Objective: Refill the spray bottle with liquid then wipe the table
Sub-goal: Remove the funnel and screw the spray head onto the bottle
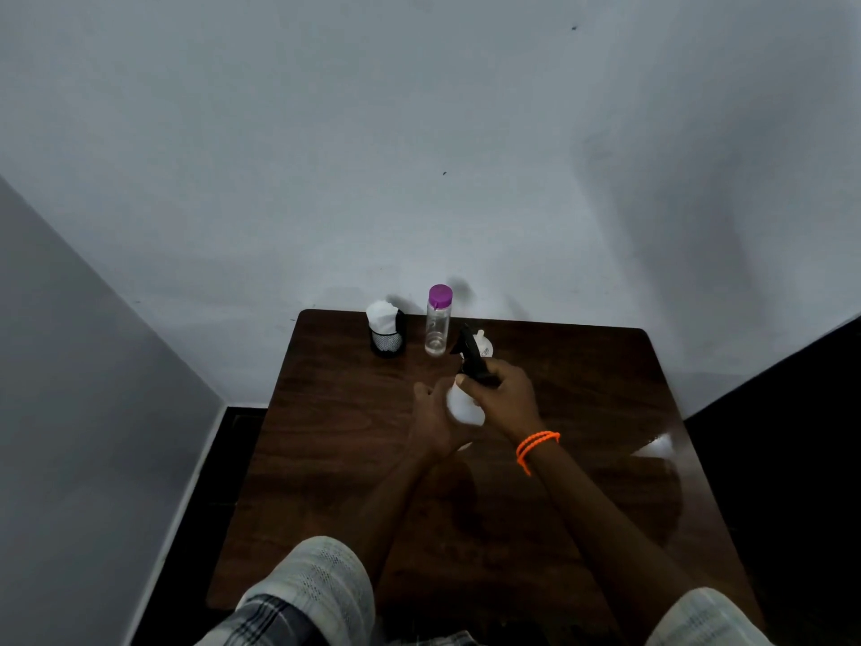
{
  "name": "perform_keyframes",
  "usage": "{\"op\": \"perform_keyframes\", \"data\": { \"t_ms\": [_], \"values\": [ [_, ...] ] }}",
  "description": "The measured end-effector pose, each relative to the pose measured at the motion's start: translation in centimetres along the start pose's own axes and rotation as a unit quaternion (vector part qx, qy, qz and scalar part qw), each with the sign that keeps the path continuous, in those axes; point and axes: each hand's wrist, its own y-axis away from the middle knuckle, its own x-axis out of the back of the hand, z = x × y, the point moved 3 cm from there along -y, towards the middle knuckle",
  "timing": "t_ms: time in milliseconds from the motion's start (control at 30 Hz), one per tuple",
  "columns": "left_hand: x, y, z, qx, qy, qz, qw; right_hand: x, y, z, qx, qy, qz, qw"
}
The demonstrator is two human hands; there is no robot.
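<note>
A white spray bottle [461, 405] stands near the middle of the dark wooden table [582, 412]. My left hand [435, 419] wraps around its body from the left. My right hand [501, 394] grips the black trigger head [471, 356] on top of it. Behind them, a clear bottle [438, 326] with a purple cap holds a little clear liquid. A small white object [482, 345] sits just right of that bottle, partly hidden by the trigger head. White tissues [382, 315] stick out of a black mesh cup [387, 340] at the back left.
The table stands against a pale wall [419, 156], with another wall close on the left. Dark floor shows on both sides of the table. A bright reflection [657, 445] lies on the right part of the tabletop.
</note>
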Motion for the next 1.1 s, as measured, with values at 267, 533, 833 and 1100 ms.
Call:
{"op": "perform_keyframes", "data": {
  "t_ms": [267, 533, 833, 1100],
  "values": [
    [-0.3, -0.2, 0.4, 0.005, -0.016, -0.004, 1.000, -0.2, 0.5, -0.9, -0.004, -0.001, 0.077, 0.997],
    [0.3, -0.2, -0.4, 0.012, -0.025, -0.015, 1.000, 1.0, -1.7, -0.3, -0.009, -0.096, -0.092, 0.991],
    [0.1, -0.4, 0.2, -0.011, -0.046, -0.074, 0.996, 1.9, -3.5, -3.1, -0.107, -0.272, -0.244, 0.924],
    [0.9, -0.5, -0.2, 0.016, -0.009, -0.036, 0.999, 3.3, -2.5, -2.1, -0.075, -0.135, -0.102, 0.983]
  ]
}}
